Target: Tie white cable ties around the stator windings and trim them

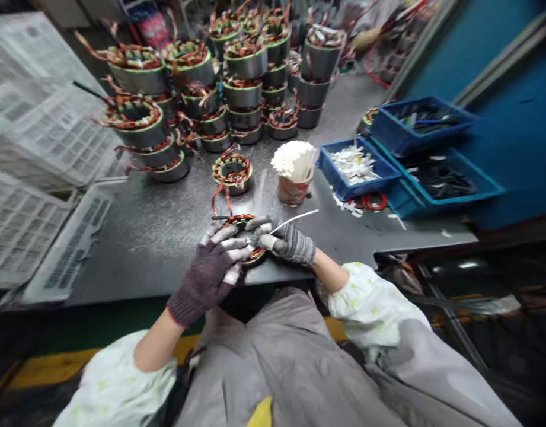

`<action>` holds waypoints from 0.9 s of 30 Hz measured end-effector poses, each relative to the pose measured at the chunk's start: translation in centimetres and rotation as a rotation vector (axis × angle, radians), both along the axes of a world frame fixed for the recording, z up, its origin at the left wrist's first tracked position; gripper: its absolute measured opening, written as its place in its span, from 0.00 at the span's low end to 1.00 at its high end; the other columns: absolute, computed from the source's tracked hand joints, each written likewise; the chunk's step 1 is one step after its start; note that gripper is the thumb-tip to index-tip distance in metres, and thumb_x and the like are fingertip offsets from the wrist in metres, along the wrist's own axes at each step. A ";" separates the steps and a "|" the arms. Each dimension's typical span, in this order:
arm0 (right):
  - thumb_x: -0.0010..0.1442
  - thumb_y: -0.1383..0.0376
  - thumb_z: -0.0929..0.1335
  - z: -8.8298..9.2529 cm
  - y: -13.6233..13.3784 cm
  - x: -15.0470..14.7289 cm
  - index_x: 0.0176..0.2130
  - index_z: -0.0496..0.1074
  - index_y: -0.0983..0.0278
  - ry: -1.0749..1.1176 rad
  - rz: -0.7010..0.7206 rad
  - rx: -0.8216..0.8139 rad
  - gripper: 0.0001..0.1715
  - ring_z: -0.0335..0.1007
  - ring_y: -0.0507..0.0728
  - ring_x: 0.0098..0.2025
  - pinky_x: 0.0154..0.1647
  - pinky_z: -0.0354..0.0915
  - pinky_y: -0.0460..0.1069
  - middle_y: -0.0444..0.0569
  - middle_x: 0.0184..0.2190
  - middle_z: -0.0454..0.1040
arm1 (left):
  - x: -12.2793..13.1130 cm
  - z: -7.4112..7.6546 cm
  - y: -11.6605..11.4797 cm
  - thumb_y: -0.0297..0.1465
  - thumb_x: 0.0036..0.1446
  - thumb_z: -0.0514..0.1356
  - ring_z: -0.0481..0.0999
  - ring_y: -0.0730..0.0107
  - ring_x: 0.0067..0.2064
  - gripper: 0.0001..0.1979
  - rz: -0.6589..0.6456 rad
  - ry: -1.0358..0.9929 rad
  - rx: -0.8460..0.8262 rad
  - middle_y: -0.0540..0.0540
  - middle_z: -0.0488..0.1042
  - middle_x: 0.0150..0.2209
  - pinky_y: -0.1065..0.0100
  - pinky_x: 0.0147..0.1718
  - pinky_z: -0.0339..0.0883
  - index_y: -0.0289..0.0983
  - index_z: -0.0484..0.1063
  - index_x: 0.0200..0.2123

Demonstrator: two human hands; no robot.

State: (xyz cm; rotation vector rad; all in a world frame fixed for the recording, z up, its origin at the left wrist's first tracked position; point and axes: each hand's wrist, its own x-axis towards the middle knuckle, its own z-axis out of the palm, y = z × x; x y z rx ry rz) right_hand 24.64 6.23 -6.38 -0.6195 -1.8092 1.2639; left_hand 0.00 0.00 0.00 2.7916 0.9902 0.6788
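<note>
A motor stator [245, 224] with copper windings lies at the near edge of the grey table [157, 231], mostly covered by my hands. My left hand [210, 273], in a dark knitted glove, rests over its left side with the fingers curled on it. My right hand [287, 240], in a grey glove, pinches a thin white strip [294, 220] that sticks out to the upper right, right at the stator's rim. A second stator [232, 172] lies flat a little farther back, with loose wire leads trailing toward me.
A cup of white strips [294, 169] stands behind my hands. Stacks of wound stators [243, 77] fill the back of the table. Blue bins [357, 169] with small parts sit at the right. White plastic crates [37, 148] are piled at the left.
</note>
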 end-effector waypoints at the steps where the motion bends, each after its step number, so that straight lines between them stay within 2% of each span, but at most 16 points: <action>1: 0.67 0.58 0.68 0.1 0.1 0.8 0.47 0.79 0.63 -0.017 0.071 -0.015 0.15 0.73 0.59 0.56 0.61 0.67 0.56 0.54 0.58 0.75 | -0.2 0.1 0.2 0.24 0.68 0.53 0.66 0.56 0.67 0.16 -0.007 -0.018 -0.016 0.43 0.77 0.56 0.49 0.65 0.59 0.39 0.69 0.56; 2: 0.64 0.56 0.70 0.3 0.2 1.7 0.48 0.79 0.63 -0.031 0.091 -0.032 0.16 0.73 0.60 0.56 0.60 0.68 0.56 0.53 0.56 0.76 | -0.3 0.1 0.4 0.25 0.68 0.53 0.68 0.57 0.66 0.15 -0.006 -0.032 -0.019 0.43 0.78 0.54 0.51 0.63 0.60 0.40 0.70 0.55; 4: 0.59 0.53 0.74 0.5 0.9 3.7 0.47 0.79 0.63 -0.049 -0.009 -0.068 0.21 0.75 0.61 0.53 0.56 0.71 0.55 0.52 0.51 0.79 | -0.3 -0.2 0.6 0.27 0.68 0.55 0.71 0.57 0.63 0.13 0.026 -0.047 0.013 0.44 0.79 0.52 0.53 0.61 0.63 0.40 0.71 0.53; 6: 0.55 0.50 0.75 0.8 2.5 6.0 0.42 0.79 0.64 -0.052 -0.327 -0.117 0.22 0.77 0.59 0.43 0.49 0.73 0.54 0.51 0.41 0.81 | 0.4 -0.7 0.2 0.28 0.67 0.57 0.73 0.56 0.61 0.11 0.110 -0.043 0.098 0.44 0.80 0.50 0.53 0.59 0.63 0.40 0.71 0.52; 9: 0.58 0.49 0.71 1.6 6.5 8.9 0.37 0.77 0.64 0.010 -0.884 -0.141 0.21 0.73 0.56 0.35 0.43 0.72 0.54 0.48 0.32 0.78 | 2.4 -1.6 -1.1 0.27 0.67 0.60 0.77 0.55 0.56 0.10 0.271 -0.009 0.274 0.44 0.82 0.47 0.54 0.53 0.64 0.38 0.72 0.51; 10: 0.58 0.49 0.71 2.0 8.1 9.4 0.37 0.76 0.64 0.015 -0.994 -0.140 0.20 0.72 0.56 0.35 0.44 0.72 0.54 0.48 0.32 0.78 | 3.0 -1.7 -1.5 0.26 0.66 0.60 0.78 0.54 0.54 0.10 0.314 0.010 0.320 0.43 0.82 0.46 0.55 0.51 0.64 0.38 0.72 0.51; 12: 0.55 0.52 0.73 2.8 11.0 9.7 0.36 0.76 0.64 -0.001 -1.093 -0.143 0.17 0.72 0.56 0.37 0.46 0.71 0.54 0.47 0.33 0.79 | 4.0 -1.8 -2.1 0.26 0.65 0.61 0.79 0.54 0.52 0.11 0.364 0.051 0.373 0.43 0.83 0.46 0.54 0.51 0.63 0.37 0.73 0.51; 14: 0.52 0.55 0.76 3.6 13.1 9.6 0.33 0.75 0.64 0.007 -1.088 -0.165 0.16 0.72 0.56 0.37 0.46 0.71 0.53 0.46 0.31 0.78 | 4.3 -1.7 -2.3 0.25 0.65 0.60 0.78 0.51 0.55 0.13 0.367 0.088 0.377 0.43 0.83 0.48 0.49 0.57 0.60 0.38 0.73 0.52; 16: 0.52 0.55 0.76 4.3 14.0 9.7 0.31 0.74 0.64 0.095 -1.072 -0.201 0.16 0.71 0.53 0.32 0.39 0.71 0.51 0.45 0.28 0.76 | 4.1 -1.5 -2.1 0.24 0.66 0.57 0.76 0.49 0.57 0.14 0.321 0.114 0.350 0.43 0.82 0.50 0.43 0.63 0.55 0.39 0.73 0.53; 19: 0.56 0.51 0.74 5.2 12.8 10.1 0.34 0.72 0.62 0.297 -1.008 -0.209 0.18 0.66 0.49 0.23 0.25 0.66 0.47 0.43 0.28 0.75 | 3.6 -1.8 -1.5 0.23 0.66 0.55 0.78 0.51 0.54 0.16 0.248 0.128 0.328 0.41 0.82 0.49 0.46 0.62 0.59 0.38 0.73 0.54; 21: 0.57 0.50 0.74 5.7 10.0 9.8 0.37 0.73 0.61 0.407 -0.923 -0.138 0.19 0.67 0.49 0.23 0.22 0.65 0.46 0.43 0.31 0.76 | 3.8 -2.1 -1.3 0.25 0.65 0.57 0.79 0.54 0.51 0.15 0.281 0.092 0.327 0.40 0.82 0.46 0.50 0.58 0.64 0.37 0.73 0.54; 24: 0.64 0.51 0.72 5.8 3.3 8.0 0.39 0.75 0.59 0.402 -0.769 0.049 0.14 0.75 0.52 0.30 0.32 0.73 0.50 0.45 0.35 0.79 | 4.7 -2.8 -1.5 0.26 0.65 0.60 0.80 0.56 0.52 0.14 0.377 0.004 0.312 0.41 0.82 0.46 0.51 0.59 0.65 0.37 0.72 0.54; 27: 0.70 0.55 0.67 4.9 -4.5 5.6 0.39 0.77 0.59 0.110 -0.341 0.128 0.14 0.79 0.58 0.44 0.46 0.76 0.55 0.51 0.45 0.80 | 5.2 -3.0 -2.0 0.25 0.66 0.57 0.74 0.55 0.62 0.16 0.401 0.017 0.245 0.39 0.80 0.55 0.49 0.64 0.62 0.37 0.71 0.56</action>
